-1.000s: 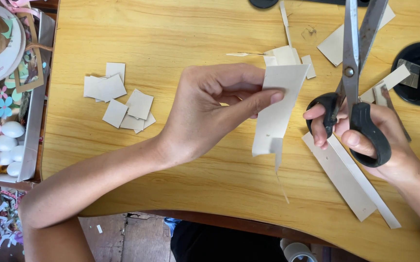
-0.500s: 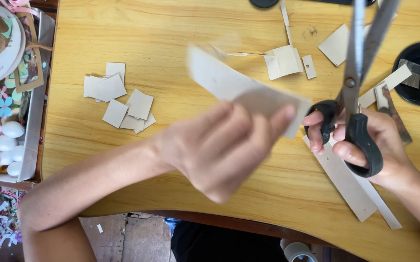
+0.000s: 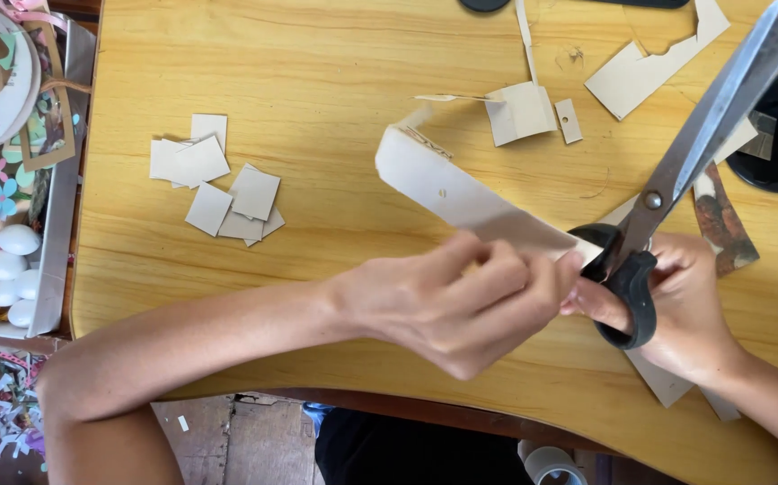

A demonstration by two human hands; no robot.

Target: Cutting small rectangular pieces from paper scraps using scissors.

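From the head camera, the left hand (image 3: 461,305) is curled over a long strip of pale card (image 3: 461,193), its fingers pinching the strip's near end; the strip rises from the hand up and to the left above the wooden table (image 3: 317,81). The right hand (image 3: 676,310) is closed on the black handles of a pair of scissors (image 3: 676,180), whose blades lie pressed together and point up toward the far right. The two hands touch at the strip's near end. Left of the hands, well apart, lies a small pile of cut card squares (image 3: 218,184). More card scraps (image 3: 524,112) lie near the far edge, and white egg shapes (image 3: 12,265) sit in a tray at the left
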